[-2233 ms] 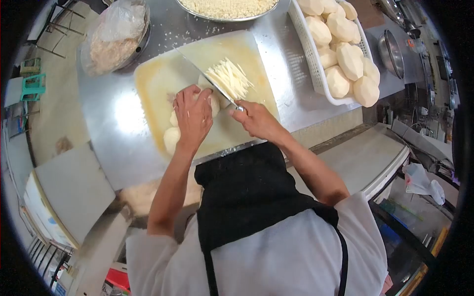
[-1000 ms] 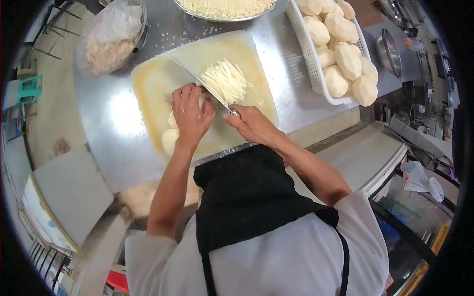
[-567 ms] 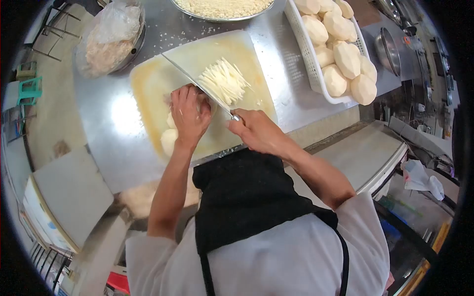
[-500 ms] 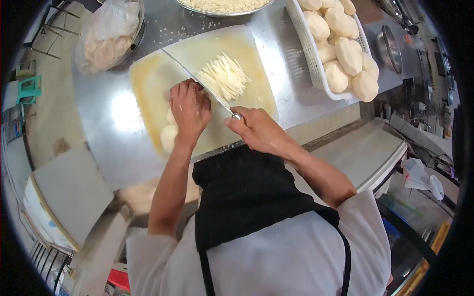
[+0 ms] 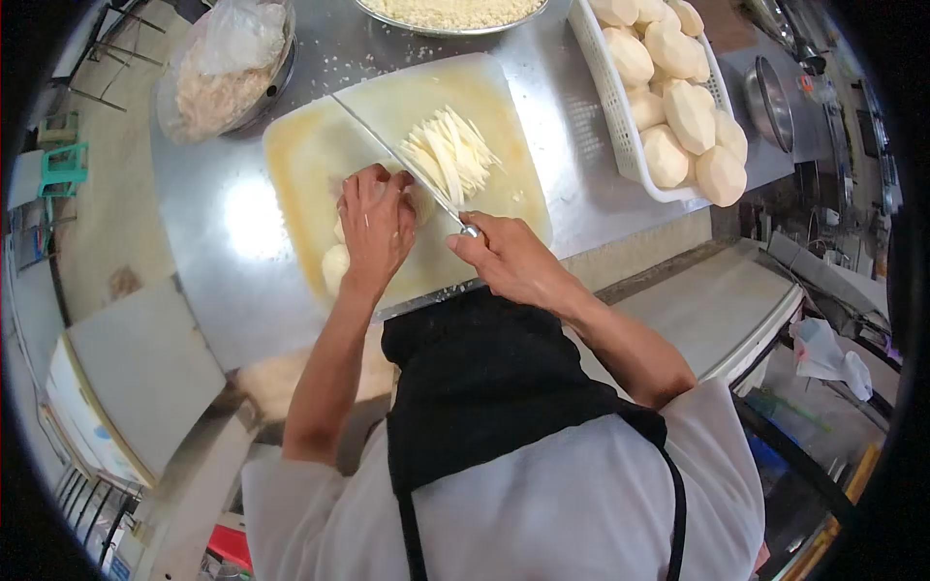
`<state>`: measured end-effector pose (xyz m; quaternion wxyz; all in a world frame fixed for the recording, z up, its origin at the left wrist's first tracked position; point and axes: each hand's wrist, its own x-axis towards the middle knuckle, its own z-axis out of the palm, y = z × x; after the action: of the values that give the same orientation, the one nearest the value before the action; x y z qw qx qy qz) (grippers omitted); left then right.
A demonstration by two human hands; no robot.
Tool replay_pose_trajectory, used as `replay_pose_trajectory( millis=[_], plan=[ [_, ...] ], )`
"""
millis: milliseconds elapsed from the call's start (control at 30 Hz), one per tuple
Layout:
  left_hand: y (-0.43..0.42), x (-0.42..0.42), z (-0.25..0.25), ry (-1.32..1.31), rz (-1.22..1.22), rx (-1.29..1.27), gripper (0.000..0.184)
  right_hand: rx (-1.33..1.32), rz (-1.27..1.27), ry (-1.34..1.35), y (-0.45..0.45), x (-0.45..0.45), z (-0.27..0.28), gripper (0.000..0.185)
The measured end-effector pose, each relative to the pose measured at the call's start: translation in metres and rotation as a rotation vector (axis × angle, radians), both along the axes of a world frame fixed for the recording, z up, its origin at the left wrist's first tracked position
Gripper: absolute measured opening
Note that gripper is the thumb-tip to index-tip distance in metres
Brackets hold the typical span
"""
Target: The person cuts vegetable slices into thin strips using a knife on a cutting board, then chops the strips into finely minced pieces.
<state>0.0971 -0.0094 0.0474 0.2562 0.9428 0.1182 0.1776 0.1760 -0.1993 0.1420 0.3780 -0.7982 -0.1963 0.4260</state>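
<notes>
My right hand is closed around the handle of a long knife, its blade slanting up and left across the cutting board. My left hand rests with bent fingers on a peeled potato, close against the blade and mostly hiding the potato. To the right of the blade lies a pile of thin pale potato strips. Another peeled potato sits by my left wrist, partly covered by it.
A white plastic basket heaped with peeled potatoes stands at the right. Behind the board is a metal dish of chopped pale bits. A bowl with a plastic bag is at the left, and a metal bowl beyond the basket.
The view has shifted slightly. My left fingers have changed position on the potato, and more of it shows beside the blade. Some strips now lie nearer the knife.
</notes>
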Motion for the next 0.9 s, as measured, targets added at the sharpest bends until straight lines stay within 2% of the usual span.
replay_pose_trajectory(
  millis=[33, 133, 167, 333, 500, 600, 733, 833, 900],
  plan=[
    [0.000, 0.001, -0.001, -0.005, -0.003, -0.005, 0.029, 0.005, -0.013, -0.019, -0.001, -0.002, 0.004, 0.045],
    [0.002, 0.003, -0.002, 0.025, -0.012, -0.010, 0.030, 0.049, 0.024, -0.128, 0.009, 0.005, -0.039, 0.045],
    [0.003, 0.004, 0.000, 0.014, -0.010, -0.027, 0.029, 0.039, 0.010, -0.087, 0.009, 0.006, -0.040, 0.045],
    [0.004, 0.007, -0.006, -0.064, 0.007, -0.037, 0.027, -0.022, -0.013, 0.023, 0.007, 0.000, 0.014, 0.044],
    [0.005, 0.005, 0.000, -0.042, -0.020, -0.116, 0.031, 0.035, -0.023, 0.026, 0.013, 0.006, -0.032, 0.043],
    [0.005, 0.010, 0.001, -0.110, -0.024, -0.116, 0.032, 0.062, -0.033, 0.004, 0.007, 0.001, -0.009, 0.042],
    [0.007, 0.006, -0.002, -0.062, -0.024, -0.106, 0.031, 0.113, 0.026, -0.137, 0.010, -0.001, -0.033, 0.043],
    [0.007, 0.008, -0.002, -0.077, -0.024, -0.117, 0.030, 0.003, -0.004, 0.023, 0.016, 0.009, -0.022, 0.043],
    [0.006, 0.011, -0.005, -0.109, 0.000, -0.118, 0.030, 0.049, 0.001, -0.042, 0.010, 0.000, -0.005, 0.043]
  ],
)
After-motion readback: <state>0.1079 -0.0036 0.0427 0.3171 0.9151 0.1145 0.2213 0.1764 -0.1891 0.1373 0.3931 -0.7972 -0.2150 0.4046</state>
